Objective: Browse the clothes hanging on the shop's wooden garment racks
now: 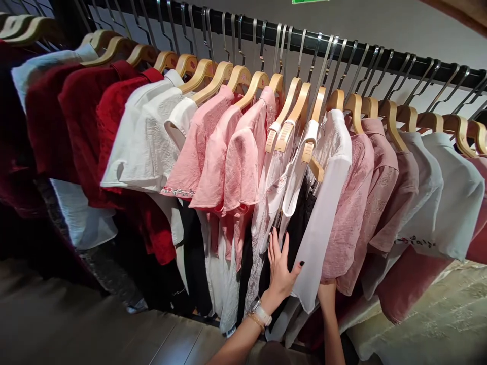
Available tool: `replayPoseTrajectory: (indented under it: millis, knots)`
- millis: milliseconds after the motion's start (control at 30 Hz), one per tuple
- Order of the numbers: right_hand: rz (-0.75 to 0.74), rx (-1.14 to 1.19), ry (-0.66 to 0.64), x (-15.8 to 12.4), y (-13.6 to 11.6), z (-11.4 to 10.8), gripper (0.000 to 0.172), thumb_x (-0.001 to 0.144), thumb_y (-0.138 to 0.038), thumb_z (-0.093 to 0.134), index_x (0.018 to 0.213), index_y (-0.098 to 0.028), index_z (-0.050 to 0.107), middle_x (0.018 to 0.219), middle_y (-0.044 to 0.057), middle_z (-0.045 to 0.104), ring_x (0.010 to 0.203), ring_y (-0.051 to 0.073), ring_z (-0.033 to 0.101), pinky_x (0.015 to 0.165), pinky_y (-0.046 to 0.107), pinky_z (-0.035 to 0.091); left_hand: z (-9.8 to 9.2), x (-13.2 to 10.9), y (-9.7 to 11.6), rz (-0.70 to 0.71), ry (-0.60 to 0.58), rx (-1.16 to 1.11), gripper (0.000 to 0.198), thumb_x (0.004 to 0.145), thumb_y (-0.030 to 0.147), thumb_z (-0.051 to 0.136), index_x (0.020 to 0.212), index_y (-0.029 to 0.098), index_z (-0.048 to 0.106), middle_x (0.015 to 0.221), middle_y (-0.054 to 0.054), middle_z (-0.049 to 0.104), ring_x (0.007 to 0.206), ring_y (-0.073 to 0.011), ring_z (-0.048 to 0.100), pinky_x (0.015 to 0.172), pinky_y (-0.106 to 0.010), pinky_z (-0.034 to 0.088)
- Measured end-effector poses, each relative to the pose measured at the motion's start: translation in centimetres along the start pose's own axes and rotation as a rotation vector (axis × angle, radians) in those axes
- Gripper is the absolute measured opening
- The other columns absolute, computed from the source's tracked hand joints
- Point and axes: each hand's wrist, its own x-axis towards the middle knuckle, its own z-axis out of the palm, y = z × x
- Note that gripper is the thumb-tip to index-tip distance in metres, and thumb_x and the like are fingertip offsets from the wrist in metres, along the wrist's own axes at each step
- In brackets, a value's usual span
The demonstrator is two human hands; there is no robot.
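Note:
My left hand, with a white watch and a bracelet at the wrist, has its fingers spread. Its fingertips rest against a white sleeveless top and the dark garment beside it. Just right of it hangs a sheer white sleeve of a white blouse. My right hand reaches in under the hem of a dusty pink blouse; its fingers are hidden among the clothes, so its grip does not show. Wooden hangers carry these garments.
A black rail runs across the top, full of hangers. Dark red shirts, white shirts and light pink shirts hang to the left. Mauve and pale shirts hang to the right. Tiled floor shows below.

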Motion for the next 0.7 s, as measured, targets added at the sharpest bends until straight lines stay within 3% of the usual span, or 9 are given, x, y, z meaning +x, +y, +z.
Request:
replayPoseTrajectory:
  millis: [67,100,200,267,367,467,700]
  knots:
    - [0.066,0.026,-0.058,-0.3,-0.2,0.2,0.031,0.064,-0.049,0.061,0.068,-0.02,0.07,0.064,0.01,0.07,0.066,0.026,0.063,0.064,0.036,0.05,0.5,0.4,0.7,0.02,-0.047,0.053,0.104,0.078,0.067,0.071,0.161,0.023,0.027,0.172,-0.016,-0.006,0.156,-0.044,-0.008,0.121,-0.069,0.012]
    - [0.099,0.033,-0.074,-0.5,-0.3,0.2,0.031,0.063,-0.051,0.062,0.065,-0.02,0.067,0.062,0.01,0.069,0.064,0.026,0.062,0.063,0.036,0.049,0.8,0.8,0.9,0.017,-0.047,0.075,0.103,0.075,0.063,0.076,0.159,0.022,0.033,0.172,-0.016,-0.008,0.156,-0.0458,-0.008,0.12,-0.07,0.015]
    - [0.177,0.017,-0.088,-0.9,-0.7,0.2,0.036,0.068,-0.055,0.06,0.053,-0.022,0.057,0.05,0.007,0.062,0.053,0.024,0.058,0.057,0.034,0.045,0.7,2.2,0.5,0.003,0.022,0.098,0.051,0.086,0.039,0.072,0.133,0.022,0.063,0.172,-0.008,-0.012,0.157,-0.0424,-0.001,0.121,-0.065,0.023]
    - [0.211,0.018,-0.113,-1.0,-0.9,0.0,0.041,0.072,-0.058,0.058,0.053,-0.022,0.055,0.043,0.004,0.056,0.046,0.022,0.056,0.055,0.033,0.043,0.1,3.0,-0.3,0.005,0.059,0.071,0.028,0.092,0.024,0.06,0.118,0.023,0.071,0.173,-0.003,-0.006,0.158,-0.0361,0.005,0.123,-0.058,0.026]
    - [0.236,0.028,-0.132,-0.9,-1.0,-0.3,0.042,0.073,-0.062,0.057,0.064,-0.021,0.06,0.041,0.001,0.055,0.043,0.022,0.056,0.053,0.032,0.041,-1.0,3.5,-1.3,-0.009,0.081,-0.027,0.035,0.092,0.015,0.051,0.12,0.023,0.071,0.172,-0.005,0.008,0.156,-0.0311,0.018,0.123,-0.05,0.031]
    - [0.227,0.046,-0.13,-0.7,-0.9,-0.4,0.039,0.074,-0.059,0.055,0.071,-0.021,0.061,0.042,-0.002,0.054,0.043,0.021,0.055,0.053,0.031,0.041,-1.7,3.2,-1.9,-0.071,0.115,-0.156,0.036,0.094,0.018,0.048,0.122,0.021,0.07,0.167,-0.01,0.022,0.151,-0.0286,0.032,0.123,-0.045,0.031]
    - [0.179,-0.004,-0.097,0.1,0.6,-0.5,0.028,0.069,-0.05,0.05,0.057,-0.025,0.051,0.047,0.006,0.06,0.05,0.023,0.057,0.055,0.033,0.043,-3.1,2.6,-3.1,-0.172,0.273,-0.31,0.037,0.095,0.027,0.049,0.127,0.019,0.067,0.147,-0.011,0.053,0.138,-0.0246,0.049,0.119,-0.038,0.036]
